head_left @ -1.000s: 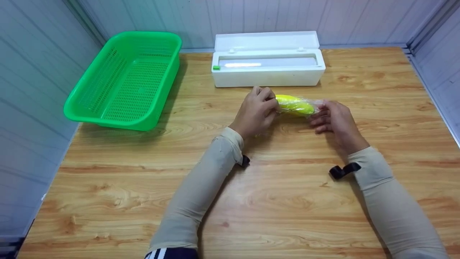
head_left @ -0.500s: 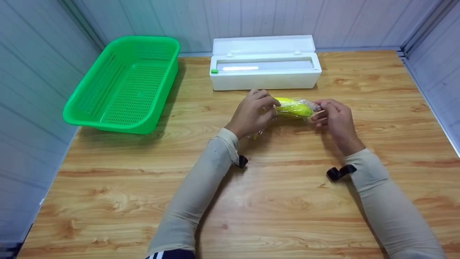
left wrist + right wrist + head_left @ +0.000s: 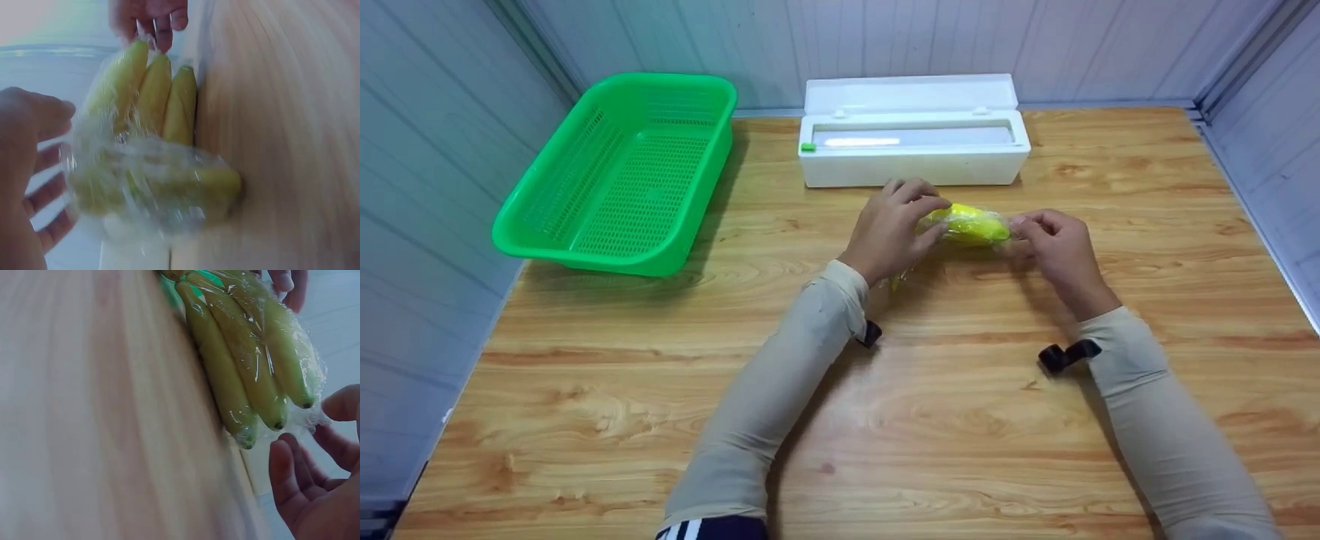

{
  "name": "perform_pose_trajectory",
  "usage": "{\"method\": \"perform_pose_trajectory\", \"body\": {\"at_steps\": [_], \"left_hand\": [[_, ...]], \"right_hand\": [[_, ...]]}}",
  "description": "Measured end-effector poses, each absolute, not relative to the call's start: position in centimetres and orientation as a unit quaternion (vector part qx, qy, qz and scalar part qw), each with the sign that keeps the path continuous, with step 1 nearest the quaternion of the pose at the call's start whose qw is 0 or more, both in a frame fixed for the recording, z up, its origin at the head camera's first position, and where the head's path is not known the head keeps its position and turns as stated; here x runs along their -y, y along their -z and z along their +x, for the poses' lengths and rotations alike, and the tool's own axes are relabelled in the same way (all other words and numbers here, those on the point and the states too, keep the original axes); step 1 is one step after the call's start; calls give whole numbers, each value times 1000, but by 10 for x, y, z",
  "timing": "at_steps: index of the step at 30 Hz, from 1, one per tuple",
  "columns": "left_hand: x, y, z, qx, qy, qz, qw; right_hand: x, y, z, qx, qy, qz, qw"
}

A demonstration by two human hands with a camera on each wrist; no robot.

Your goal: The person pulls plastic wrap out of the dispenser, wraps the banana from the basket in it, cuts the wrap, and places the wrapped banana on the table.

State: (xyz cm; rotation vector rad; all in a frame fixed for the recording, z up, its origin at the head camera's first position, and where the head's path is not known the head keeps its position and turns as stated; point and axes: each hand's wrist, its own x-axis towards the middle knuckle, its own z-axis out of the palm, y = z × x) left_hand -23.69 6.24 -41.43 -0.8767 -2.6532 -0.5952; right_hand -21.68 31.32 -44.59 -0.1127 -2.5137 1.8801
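Observation:
A bunch of yellow-green bananas (image 3: 973, 225) in clear plastic wrap (image 3: 140, 163) is between the two hands. My left hand (image 3: 885, 232) holds the bunch from the left, thumb and index finger to either side of it. In the left wrist view, its other fingers (image 3: 49, 197) lie loosely along the wrap. At the banana tips (image 3: 278, 424), my right hand (image 3: 1063, 251) pinches the gathered end of the wrap between thumb and finger. Crumpled film trails below my left hand, where the stem end of the bunch is mostly hidden in the head view.
Behind the hands stands a long white wrap dispenser (image 3: 915, 166), lid raised, with a green slider (image 3: 808, 147) at its left. A green plastic basket (image 3: 679, 247) sits at the back left. Pale panel walls (image 3: 885, 45) border the wooden table (image 3: 930, 435).
My right hand has shifted slightly left, closer to the banana tips, and its fingers have drawn together on the wrap's end. The left hand's fingers have spread a little over the bunch.

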Motion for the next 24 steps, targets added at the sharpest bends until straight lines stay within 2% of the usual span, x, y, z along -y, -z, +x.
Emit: {"method": "perform_pose_trajectory", "body": {"at_steps": [5, 11, 14, 19, 24], "left_hand": [[-73, 412, -238, 943, 149, -280, 99], [-82, 414, -241, 941, 161, -286, 83], [-85, 415, -242, 942, 174, -283, 52], [-88, 418, -244, 947, 167, -274, 14], [-85, 423, -244, 943, 164, -286, 31]], "right_hand": [[-311, 439, -220, 831, -555, -20, -22], [-313, 435, -223, 859, -507, 47, 47], [-315, 435, -225, 860, -503, 59, 69], [-314, 432, -226, 841, -537, 52, 41], [-308, 424, -220, 819, -571, 50, 19]]}}
